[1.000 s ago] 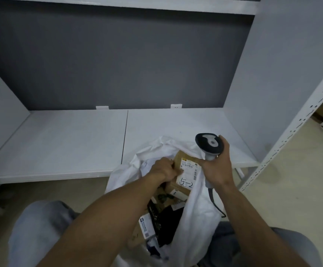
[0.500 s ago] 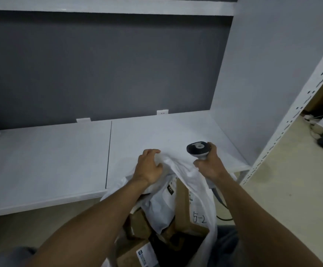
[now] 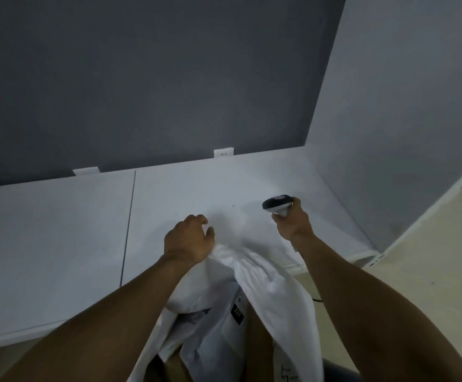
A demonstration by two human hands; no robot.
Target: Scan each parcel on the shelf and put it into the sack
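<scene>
The white sack hangs open against the front edge of the white shelf, and its bunched rim lies on the board. My left hand holds that rim under the palm, fingers curled. To its right, above the shelf, my right hand grips the handle of the grey and black scanner. Inside the sack lie a white mailer with a black label and a brown box.
The shelf has a dark grey back wall and a pale grey side panel on the right. A perforated white upright stands at the front right corner. The scanner's cable trails down past the sack.
The brown box marked 5-2 has dropped from my left hand into the sack. My left hand went to the sack's rim. My right hand lifted the scanner away to the right.
</scene>
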